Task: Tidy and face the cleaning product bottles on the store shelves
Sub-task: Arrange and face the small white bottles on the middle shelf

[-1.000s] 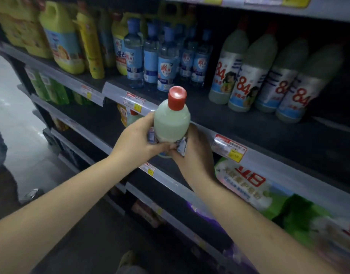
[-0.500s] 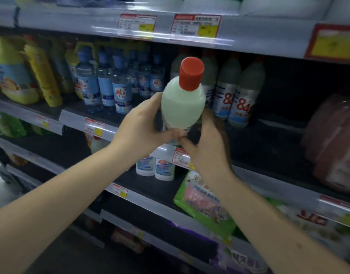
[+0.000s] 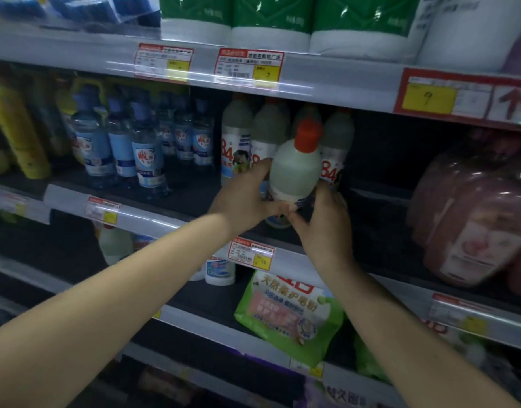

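Note:
A pale green bottle with a red cap (image 3: 294, 172) is gripped low down by both hands, upright and tilted slightly right. My left hand (image 3: 241, 198) wraps its left side and my right hand (image 3: 324, 219) its right side. It is over the middle shelf (image 3: 194, 201), just in front of a row of matching "84" bottles (image 3: 237, 142), and its base looks close to the shelf. Its label faces away from me. Blue-labelled clear bottles (image 3: 147, 154) stand to the left.
Yellow detergent bottles (image 3: 20, 134) stand at far left. A pink wrapped pack (image 3: 477, 219) fills the shelf's right end, with a dark gap beside the "84" row. Green-white rolls (image 3: 268, 22) sit above. A green bag (image 3: 288, 313) and small white bottles (image 3: 221, 270) lie below.
Both hands have carried the red-capped bottle up and forward from in front of the shelf edge into the middle shelf, toward the "84" row. The view has tilted upward.

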Demonstrator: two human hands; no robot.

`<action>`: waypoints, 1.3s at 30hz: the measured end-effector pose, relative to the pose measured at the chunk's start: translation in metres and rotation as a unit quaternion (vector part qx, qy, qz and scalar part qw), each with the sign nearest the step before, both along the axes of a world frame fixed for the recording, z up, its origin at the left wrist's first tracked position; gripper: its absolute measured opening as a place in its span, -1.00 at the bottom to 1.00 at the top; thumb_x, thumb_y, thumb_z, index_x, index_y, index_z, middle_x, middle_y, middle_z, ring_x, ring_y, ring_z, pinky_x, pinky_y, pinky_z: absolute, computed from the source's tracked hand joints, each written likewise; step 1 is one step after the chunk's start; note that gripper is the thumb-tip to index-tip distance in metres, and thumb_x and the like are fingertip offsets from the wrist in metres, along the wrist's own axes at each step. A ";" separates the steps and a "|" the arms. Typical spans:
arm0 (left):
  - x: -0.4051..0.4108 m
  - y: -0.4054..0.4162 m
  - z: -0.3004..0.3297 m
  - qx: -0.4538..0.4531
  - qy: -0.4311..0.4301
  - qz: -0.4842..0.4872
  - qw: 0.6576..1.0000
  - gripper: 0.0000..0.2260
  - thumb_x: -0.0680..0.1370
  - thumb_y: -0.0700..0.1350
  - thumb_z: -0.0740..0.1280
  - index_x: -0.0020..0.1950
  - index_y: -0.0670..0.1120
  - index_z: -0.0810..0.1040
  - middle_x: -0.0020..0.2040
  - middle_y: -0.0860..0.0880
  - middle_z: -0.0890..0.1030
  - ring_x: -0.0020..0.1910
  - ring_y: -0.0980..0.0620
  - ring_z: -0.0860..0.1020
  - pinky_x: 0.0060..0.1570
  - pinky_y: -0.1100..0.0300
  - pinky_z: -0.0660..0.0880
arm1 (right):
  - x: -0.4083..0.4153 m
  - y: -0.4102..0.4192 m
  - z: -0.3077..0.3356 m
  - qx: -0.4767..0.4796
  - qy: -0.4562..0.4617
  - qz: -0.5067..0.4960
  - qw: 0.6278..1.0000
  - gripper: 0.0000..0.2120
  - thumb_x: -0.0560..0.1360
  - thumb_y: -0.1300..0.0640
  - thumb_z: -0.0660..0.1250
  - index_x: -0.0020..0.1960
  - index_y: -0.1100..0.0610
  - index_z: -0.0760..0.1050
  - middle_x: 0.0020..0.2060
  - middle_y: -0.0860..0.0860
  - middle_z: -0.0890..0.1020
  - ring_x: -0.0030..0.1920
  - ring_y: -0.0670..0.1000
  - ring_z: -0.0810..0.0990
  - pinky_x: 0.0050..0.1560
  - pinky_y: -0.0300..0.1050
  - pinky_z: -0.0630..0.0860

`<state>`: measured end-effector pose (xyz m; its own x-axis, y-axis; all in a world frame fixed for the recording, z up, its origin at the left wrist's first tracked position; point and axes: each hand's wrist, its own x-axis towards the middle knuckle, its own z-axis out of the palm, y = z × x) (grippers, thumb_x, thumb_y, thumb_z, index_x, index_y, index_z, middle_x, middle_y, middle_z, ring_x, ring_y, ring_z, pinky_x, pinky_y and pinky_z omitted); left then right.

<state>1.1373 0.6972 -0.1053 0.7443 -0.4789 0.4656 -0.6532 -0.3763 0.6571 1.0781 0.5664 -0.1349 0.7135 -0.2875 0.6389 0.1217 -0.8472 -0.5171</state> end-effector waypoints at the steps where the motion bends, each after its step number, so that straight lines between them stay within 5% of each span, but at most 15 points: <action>1: 0.003 -0.002 0.002 0.002 -0.006 -0.008 1.000 -0.37 0.37 -0.02 0.50 0.38 -0.01 0.34 0.25 0.04 0.53 0.15 0.15 0.48 0.04 0.28 0.41 | 0.002 -0.002 0.001 0.000 0.003 -0.003 1.000 -0.53 0.38 0.16 0.46 0.22 0.24 0.42 0.10 0.20 0.56 0.16 0.18 0.47 0.06 -0.01 0.44; 9: 0.035 -0.027 0.010 0.001 0.019 -0.030 0.999 -0.44 0.42 -0.09 0.46 0.37 -0.10 0.37 0.29 -0.06 0.52 0.23 0.04 0.48 0.15 0.26 0.39 | 0.029 -0.013 0.007 0.036 0.041 -0.028 0.998 -0.59 0.41 0.13 0.42 0.19 0.23 0.41 0.11 0.19 0.58 0.15 0.19 0.51 0.06 0.04 0.50; 14: 0.043 -0.044 -0.001 -0.052 0.032 0.006 0.998 -0.55 0.46 -0.09 0.42 0.30 -0.15 0.43 0.23 -0.11 0.56 0.19 0.01 0.52 0.09 0.26 0.42 | 0.036 -0.011 0.008 0.064 0.059 -0.042 0.995 -0.50 0.49 0.16 0.33 0.38 0.16 0.28 0.21 0.16 0.52 0.17 0.15 0.53 0.05 -0.06 0.46; 18: 0.050 -0.048 -0.004 -0.054 0.036 0.036 0.997 -0.58 0.46 -0.07 0.42 0.26 -0.16 0.45 0.19 -0.12 0.58 0.17 -0.03 0.54 0.11 0.18 0.46 | 0.042 -0.008 -0.002 0.103 0.088 -0.072 0.988 -0.69 0.50 0.20 0.32 0.19 0.20 0.33 0.12 0.14 0.51 0.07 0.10 0.55 -0.09 -0.13 0.44; 24: 0.054 -0.047 -0.005 0.004 0.034 0.034 0.999 -0.52 0.37 -0.16 0.49 0.24 -0.19 0.44 0.18 -0.12 0.57 0.16 -0.04 0.53 0.05 0.27 0.41 | 0.056 -0.013 -0.010 0.056 0.145 -0.103 0.983 -0.75 0.50 0.19 0.31 0.13 0.22 0.37 0.13 0.18 0.51 0.04 0.17 0.56 -0.05 0.00 0.53; 28: 0.056 -0.044 -0.023 0.049 0.050 0.046 0.997 -0.70 0.40 -0.18 0.46 0.08 -0.18 0.52 0.05 -0.12 0.61 0.03 -0.01 0.55 -0.05 0.25 0.41 | 0.060 -0.013 -0.012 0.026 0.155 -0.114 0.981 -0.79 0.51 0.19 0.30 0.11 0.20 0.38 0.07 0.17 0.57 0.03 0.18 0.58 -0.08 -0.01 0.51; 39: 0.059 -0.048 -0.039 0.029 0.043 0.085 0.995 -0.70 0.46 -0.11 0.41 0.12 -0.18 0.45 0.05 -0.10 0.59 -0.03 0.07 0.51 -0.12 0.26 0.37 | 0.057 -0.008 -0.012 0.004 0.165 -0.077 0.983 -0.65 0.50 0.18 0.31 0.23 0.21 0.32 0.19 0.18 0.50 0.11 0.17 0.57 0.02 0.06 0.56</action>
